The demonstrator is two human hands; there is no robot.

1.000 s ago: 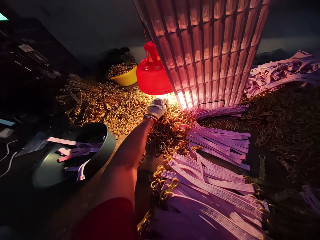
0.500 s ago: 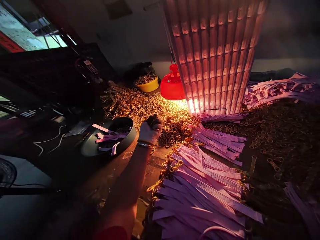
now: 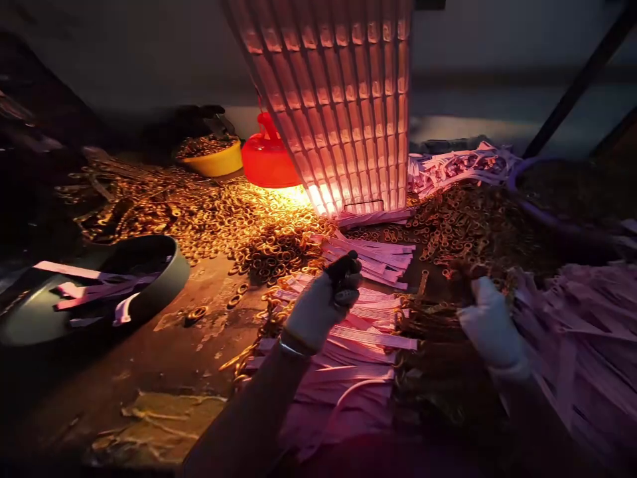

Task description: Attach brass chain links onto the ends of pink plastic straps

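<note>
Pink straps [image 3: 371, 338] lie in rows on the counter [image 3: 164, 365], many with gold rings [image 3: 271, 312] at their ends, apparently fitted. Loose rings [image 3: 199, 212] heaped by the red lamp [image 3: 269, 161] look unused. My left hand [image 3: 321, 305] curls over the straps, my right hand [image 3: 490, 322] beside another strap pile [image 3: 582, 332]; in this gloom I can't tell whether either pinches anything.

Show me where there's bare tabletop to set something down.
The main bare patch is brown tabletop between the grey-green basin and the pink straps, with loose gold rings beyond and a crumpled yellowish sheet nearer. Crowded: gold clasps heaped around the red lamp, straps around the left hand, another strap pile beside the right hand.
</note>
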